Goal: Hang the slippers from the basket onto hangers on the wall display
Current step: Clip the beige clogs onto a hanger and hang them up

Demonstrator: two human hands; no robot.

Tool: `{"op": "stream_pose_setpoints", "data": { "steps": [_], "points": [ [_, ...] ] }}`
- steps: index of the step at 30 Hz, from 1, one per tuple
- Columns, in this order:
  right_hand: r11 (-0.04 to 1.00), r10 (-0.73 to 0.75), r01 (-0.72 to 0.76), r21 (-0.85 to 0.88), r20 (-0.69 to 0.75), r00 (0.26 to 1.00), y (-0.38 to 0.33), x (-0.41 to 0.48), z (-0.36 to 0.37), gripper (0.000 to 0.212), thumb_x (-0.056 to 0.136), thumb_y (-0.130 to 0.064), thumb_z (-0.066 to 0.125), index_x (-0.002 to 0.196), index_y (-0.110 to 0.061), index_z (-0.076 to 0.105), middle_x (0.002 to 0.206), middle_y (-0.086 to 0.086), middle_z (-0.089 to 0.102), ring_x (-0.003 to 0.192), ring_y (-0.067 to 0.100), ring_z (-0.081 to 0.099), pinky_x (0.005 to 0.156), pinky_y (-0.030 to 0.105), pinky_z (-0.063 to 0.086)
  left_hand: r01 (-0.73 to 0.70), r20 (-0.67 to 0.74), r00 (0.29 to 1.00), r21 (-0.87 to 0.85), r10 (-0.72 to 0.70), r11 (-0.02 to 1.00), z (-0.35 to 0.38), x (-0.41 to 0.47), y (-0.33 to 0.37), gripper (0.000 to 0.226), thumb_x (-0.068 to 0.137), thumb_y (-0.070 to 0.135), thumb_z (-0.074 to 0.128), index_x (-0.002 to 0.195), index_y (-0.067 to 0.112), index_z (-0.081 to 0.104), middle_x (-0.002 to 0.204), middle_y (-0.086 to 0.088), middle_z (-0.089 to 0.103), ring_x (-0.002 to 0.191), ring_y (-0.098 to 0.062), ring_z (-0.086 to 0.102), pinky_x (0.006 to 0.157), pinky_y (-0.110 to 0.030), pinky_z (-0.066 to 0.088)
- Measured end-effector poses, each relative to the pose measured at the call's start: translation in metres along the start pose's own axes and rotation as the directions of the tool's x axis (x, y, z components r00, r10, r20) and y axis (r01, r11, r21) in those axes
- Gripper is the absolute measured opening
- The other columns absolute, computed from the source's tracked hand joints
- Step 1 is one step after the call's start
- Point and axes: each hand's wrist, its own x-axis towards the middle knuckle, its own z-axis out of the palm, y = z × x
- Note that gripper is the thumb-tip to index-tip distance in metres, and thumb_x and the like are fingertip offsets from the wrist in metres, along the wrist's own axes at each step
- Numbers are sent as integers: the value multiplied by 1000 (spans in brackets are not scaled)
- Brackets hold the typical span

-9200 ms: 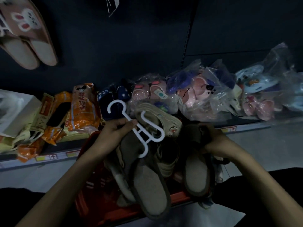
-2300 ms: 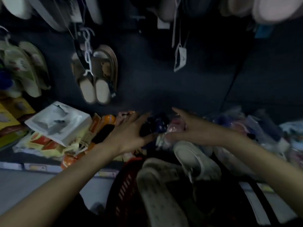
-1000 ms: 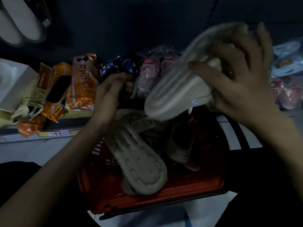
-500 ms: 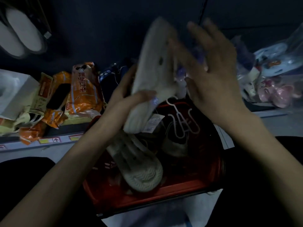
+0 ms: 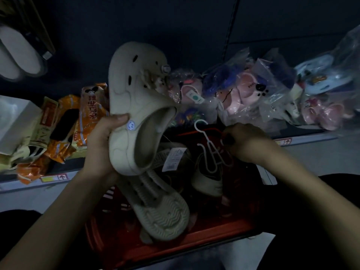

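1. The left hand (image 5: 103, 141) grips a cream clog (image 5: 134, 106) by its side, thumb pressed to the edge beside a small blue smiley badge. The right hand (image 5: 247, 141) has its fingers curled onto a white plastic hanger (image 5: 209, 151), pinching its right side.
2. The setting is a dim shop aisle. A dark wall panel (image 5: 155, 22) rises behind a low pale shelf (image 5: 311, 136), and a pale slipper (image 5: 17, 55) hangs on the panel at upper left.
3. The clog is held upright above the basket, toe up, its opening facing right. It has oval holes and small charms on the upper.
4. A red basket (image 5: 194, 236) sits below the hands, in front of the shelf. Inside lie a matching clog (image 5: 163, 209) turned sole up, showing ridged tread, a paper tag (image 5: 174, 157) and another pale shoe (image 5: 208, 182) – the hanger rests over that shoe, in the basket's far half.
5. On the shelf, orange packets (image 5: 91, 112) and a white box (image 5: 13, 121) lie to the left. Clear bags of pink and blue slippers (image 5: 249, 88) are piled to the right.
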Motion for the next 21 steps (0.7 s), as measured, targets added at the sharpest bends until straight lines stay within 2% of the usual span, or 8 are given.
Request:
{"op": "stream_pose_setpoints", "data": {
  "steps": [3,6,9,12,13,15,18,21],
  "points": [
    [998,48,-52,27,140,989,-4,14,24,36,95,-33,63,123,-11,67,129,17,66,118,33,64,87,32,49,-37,-73,997,-45,33,998,-13,1,4,52,105,23,34,96,20,85,105,-1,79,97,-16,76,88,-30,61],
    [987,56,-75,143,134,989,-7,22,46,46,101,-38,54,135,-8,58,139,20,60,129,36,58,103,38,46,-67,-98,993,-79,59,995,-23,2,9,49,106,30,31,108,22,79,114,-1,76,105,-18,72,95,-33,59],
    [972,23,-56,227,148,989,-8,25,56,49,99,-39,53,140,-12,55,139,17,60,130,35,56,108,39,44,-68,-108,992,-98,57,993,-25,0,8,53,108,31,29,102,22,80,109,0,76,99,-16,74,88,-32,62],
    [969,32,-48,243,71,997,-4,28,65,70,83,-56,48,143,-20,54,150,13,52,139,32,50,115,38,40,-44,-161,986,-83,30,996,-28,-2,4,52,106,29,34,95,22,83,105,0,77,96,-16,75,86,-31,62],
    [969,47,-53,240,30,998,-5,26,65,69,81,-58,50,142,-26,54,152,10,50,139,32,49,114,39,41,-37,-177,984,-78,23,996,-29,-2,3,50,105,28,36,93,21,84,104,0,78,96,-17,75,86,-31,62],
    [965,51,-34,262,-60,997,-9,18,58,64,77,-54,63,137,-34,50,144,7,56,129,33,58,104,38,49,-23,-188,982,-90,6,996,-29,-2,-1,48,105,27,39,94,20,85,105,-2,79,96,-18,75,86,-31,63],
    [913,59,30,407,-206,977,-14,9,46,72,73,-29,82,131,-29,39,129,9,58,111,33,63,87,36,50,-14,-187,982,-147,-14,989,-28,-3,-8,53,107,25,37,90,19,87,102,-2,80,92,-16,78,86,-31,63],
    [833,93,97,545,-311,946,-20,3,37,75,70,-24,85,127,-30,35,108,-3,62,94,23,63,80,30,46,18,-184,981,-206,-57,978,-36,0,-13,45,105,30,41,107,18,84,116,-5,78,104,-21,74,101,-37,56]
  ]
}}
